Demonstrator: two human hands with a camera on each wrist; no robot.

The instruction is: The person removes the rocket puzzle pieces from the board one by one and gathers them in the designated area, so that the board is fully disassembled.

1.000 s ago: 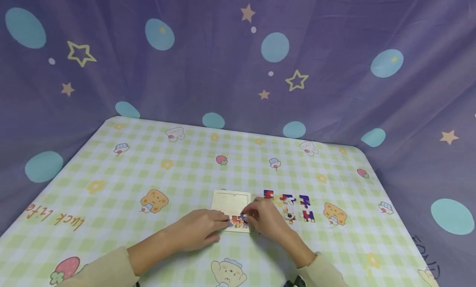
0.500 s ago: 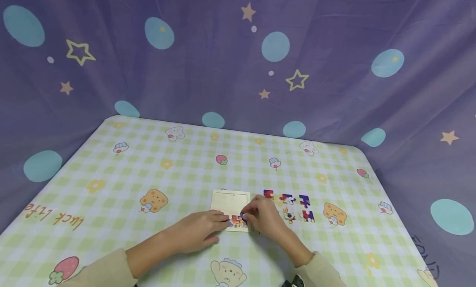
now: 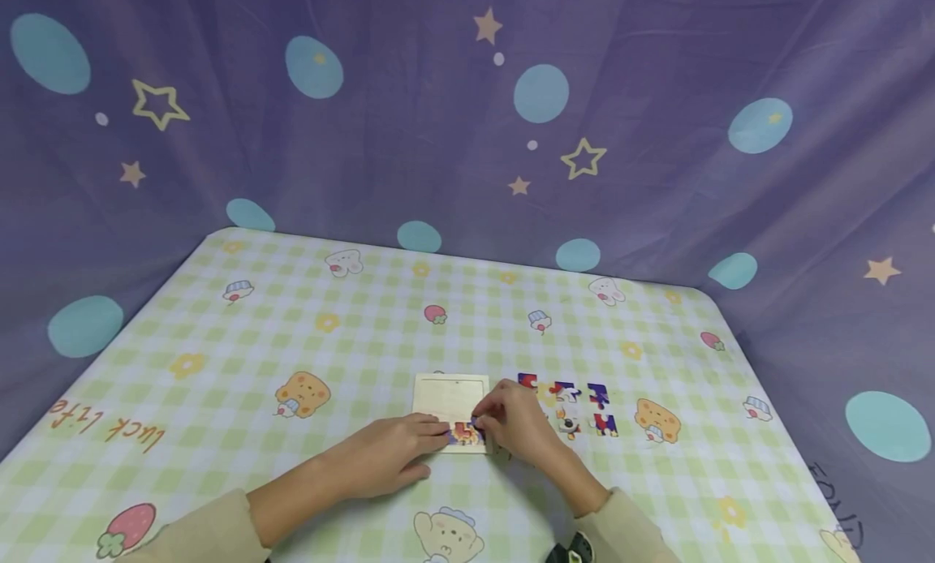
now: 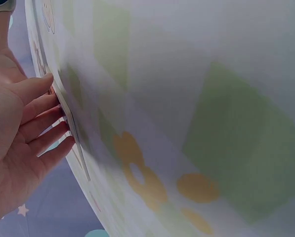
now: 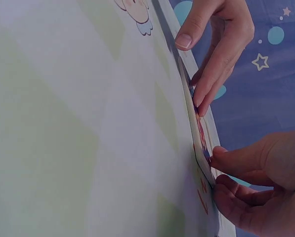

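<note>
A shallow wooden puzzle tray [image 3: 447,397] lies flat on the table, its far part bare wood. Colourful jigsaw pieces [image 3: 464,436] fill part of its near side. The extended fingers of my left hand [image 3: 387,456] rest on the tray's near left side; the left wrist view [image 4: 19,123] shows them nearly straight. At the tray's right side, my right hand [image 3: 520,421] pinches a dark blue puzzle piece [image 3: 475,423] between thumb and fingers, mostly hidden by the fingertips. In the right wrist view, that hand [image 5: 261,182] is low at the tray's edge.
Several loose puzzle pieces [image 3: 566,391] lie in rows right of the tray, partly behind the right hand. A checked cloth with cartoon prints [image 3: 329,360] covers the table. A purple patterned curtain [image 3: 409,141] hangs behind it.
The tray has shifted very slightly left, and my right hand has moved a little left with it. My left hand stays almost in place, and the loose pieces have not moved.
</note>
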